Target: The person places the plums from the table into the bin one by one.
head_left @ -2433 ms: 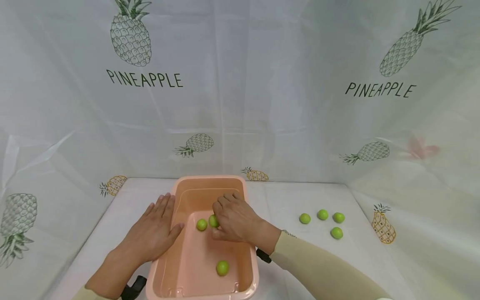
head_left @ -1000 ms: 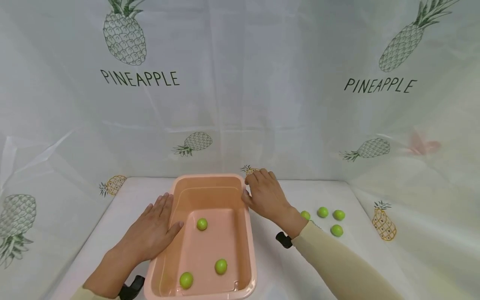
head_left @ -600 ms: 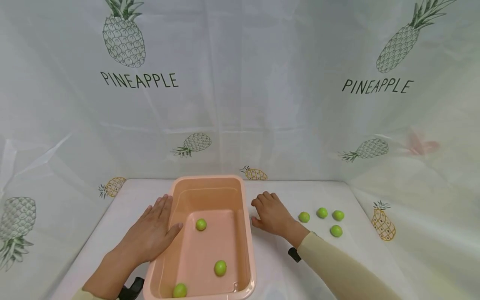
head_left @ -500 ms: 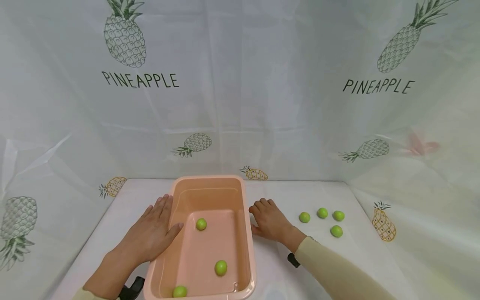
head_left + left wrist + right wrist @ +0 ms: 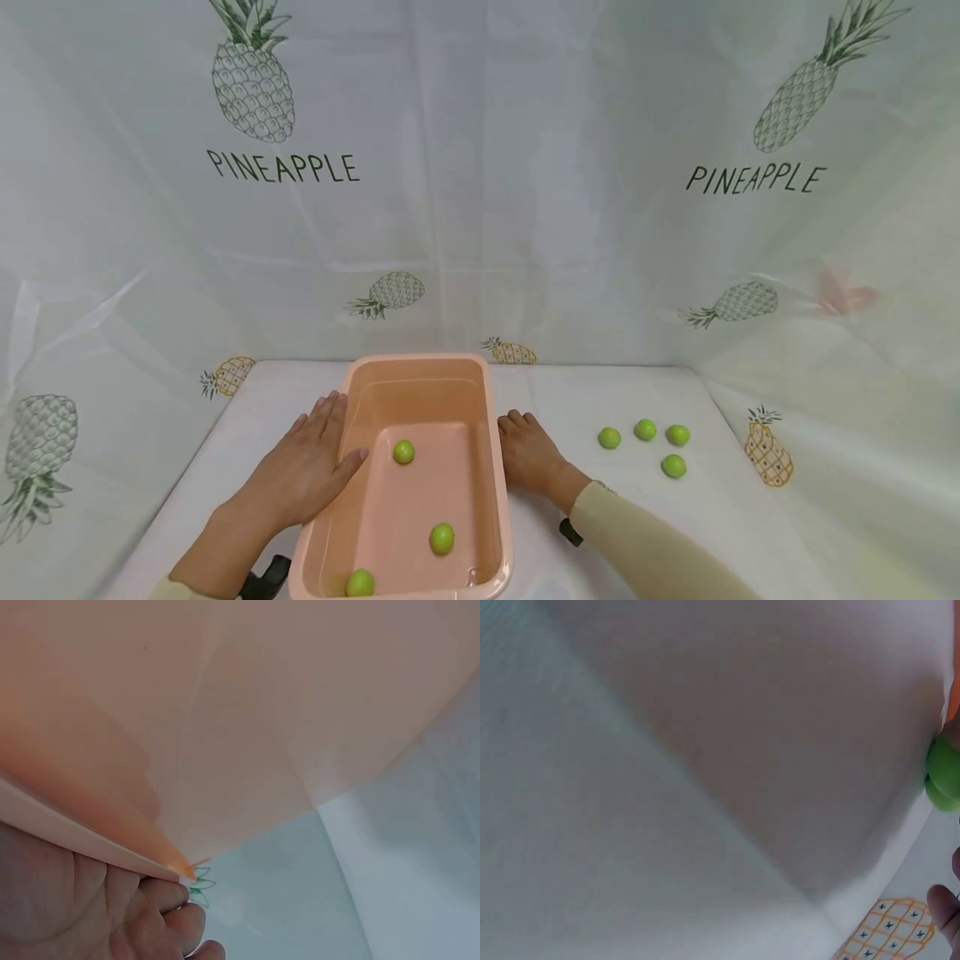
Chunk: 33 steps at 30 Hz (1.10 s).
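Observation:
In the head view, my left hand (image 5: 300,471) lies along the left side of a peach plastic bin (image 5: 487,400), fingers straight and the thumb over the rim. The left wrist view shows its fingers (image 5: 161,922) under the rim. Inside the bin lie three green limes: one in the middle (image 5: 403,452), one farther right (image 5: 442,538), one at the near left (image 5: 360,582). My right hand (image 5: 528,454) is down beside the bin's right wall, its fingertips hidden. At the right wrist view's edge, something green and round like a lime (image 5: 943,769) is by that hand's thumb.
Several more limes (image 5: 674,466) lie on the white-covered table (image 5: 577,400) to the right. A pineapple-printed sheet (image 5: 555,208) hangs behind and at both sides.
My right hand has come out of the bin, over its right wall, and down beside it. The lime it touched has rolled to the near left corner. My left hand has stayed put.

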### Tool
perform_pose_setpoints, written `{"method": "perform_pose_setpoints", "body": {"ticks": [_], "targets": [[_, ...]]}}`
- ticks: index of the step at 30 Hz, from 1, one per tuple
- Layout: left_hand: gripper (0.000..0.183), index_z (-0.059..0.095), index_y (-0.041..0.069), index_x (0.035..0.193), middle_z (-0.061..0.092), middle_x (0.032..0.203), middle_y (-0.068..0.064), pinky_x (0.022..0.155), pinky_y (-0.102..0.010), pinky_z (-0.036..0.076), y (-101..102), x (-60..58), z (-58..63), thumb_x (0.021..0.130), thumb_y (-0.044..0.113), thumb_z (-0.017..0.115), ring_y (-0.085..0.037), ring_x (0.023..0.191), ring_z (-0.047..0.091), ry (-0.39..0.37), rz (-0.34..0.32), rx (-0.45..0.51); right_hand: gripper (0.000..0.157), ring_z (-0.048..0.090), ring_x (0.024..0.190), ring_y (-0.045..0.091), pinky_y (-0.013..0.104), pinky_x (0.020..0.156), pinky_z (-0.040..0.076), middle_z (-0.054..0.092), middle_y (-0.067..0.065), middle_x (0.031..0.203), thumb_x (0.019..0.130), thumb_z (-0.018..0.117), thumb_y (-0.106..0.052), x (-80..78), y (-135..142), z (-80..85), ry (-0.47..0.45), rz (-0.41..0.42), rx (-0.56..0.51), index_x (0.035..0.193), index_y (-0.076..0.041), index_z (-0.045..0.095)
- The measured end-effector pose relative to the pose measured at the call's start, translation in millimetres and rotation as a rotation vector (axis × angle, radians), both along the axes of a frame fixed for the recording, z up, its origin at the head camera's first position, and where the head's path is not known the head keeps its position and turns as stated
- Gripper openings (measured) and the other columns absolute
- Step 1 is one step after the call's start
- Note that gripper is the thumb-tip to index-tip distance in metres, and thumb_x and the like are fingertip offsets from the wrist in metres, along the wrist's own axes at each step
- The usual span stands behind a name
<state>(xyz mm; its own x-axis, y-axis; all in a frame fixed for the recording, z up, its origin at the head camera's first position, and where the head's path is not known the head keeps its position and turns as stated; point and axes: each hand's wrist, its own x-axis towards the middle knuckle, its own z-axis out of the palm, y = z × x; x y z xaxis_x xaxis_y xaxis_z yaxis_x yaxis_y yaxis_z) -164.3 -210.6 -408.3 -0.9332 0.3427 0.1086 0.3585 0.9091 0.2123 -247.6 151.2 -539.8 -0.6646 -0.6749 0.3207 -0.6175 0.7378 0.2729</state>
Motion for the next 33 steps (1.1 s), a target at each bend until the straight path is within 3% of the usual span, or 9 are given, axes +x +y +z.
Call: {"method": "perform_pose_setpoints", "body": {"ticks": [7, 14, 21, 33], "targets": [[0.083, 0.026, -0.015, 0.160, 0.028, 0.167, -0.033, 0.123, -0.066, 0.031, 0, 0.8, -0.1, 0.109, 0.046, 0.052, -0.051, 0.155, 0.029, 0.013, 0.000, -0.001, 0.033, 0.048, 0.085, 0.022, 0.039, 0.077, 0.043, 0.050, -0.001, 0.082, 0.085, 0.076, -0.038, -5.5, 26, -0.7, -0.111, -0.188, -0.112, 0.088, -0.012, 0.056], [0.083, 0.026, -0.015, 0.160, 0.028, 0.168, -0.033, 0.123, -0.067, 0.031, 1, 1.3, 0.4, 0.109, 0.045, 0.053, -0.051, 0.155, 0.028, 0.005, -0.001, 0.004, 0.036, 0.049, 0.090, 0.027, 0.045, 0.082, 0.044, 0.053, 0.004, 0.087, 0.085, 0.073, -0.041, -8.1, 60, 4.0, -0.172, -0.354, -0.082, 0.090, -0.010, 0.055], [0.082, 0.028, -0.016, 0.159, 0.029, 0.167, -0.033, 0.123, -0.066, 0.031, 1, 1.6, 1.3, 0.109, 0.043, 0.054, -0.051, 0.155, 0.028, 0.016, -0.006, -0.019, 0.036, 0.046, 0.088, 0.030, 0.051, 0.085, 0.043, 0.050, 0.006, 0.086, 0.087, 0.070, -0.039, -8.7, 76, 7.7, -0.144, -0.355, -0.088, 0.092, -0.006, 0.054], [0.079, 0.030, -0.016, 0.158, 0.029, 0.166, -0.034, 0.124, -0.066, 0.029, 2, 1.2, 2.9, 0.109, 0.041, 0.053, -0.052, 0.155, 0.028, 0.034, 0.000, -0.059, 0.040, 0.049, 0.085, 0.028, 0.048, 0.082, 0.044, 0.049, 0.004, 0.081, 0.087, 0.072, -0.043, -10.0, 91, 18.7, 0.001, -0.323, -0.067, 0.090, -0.007, 0.054]]}}
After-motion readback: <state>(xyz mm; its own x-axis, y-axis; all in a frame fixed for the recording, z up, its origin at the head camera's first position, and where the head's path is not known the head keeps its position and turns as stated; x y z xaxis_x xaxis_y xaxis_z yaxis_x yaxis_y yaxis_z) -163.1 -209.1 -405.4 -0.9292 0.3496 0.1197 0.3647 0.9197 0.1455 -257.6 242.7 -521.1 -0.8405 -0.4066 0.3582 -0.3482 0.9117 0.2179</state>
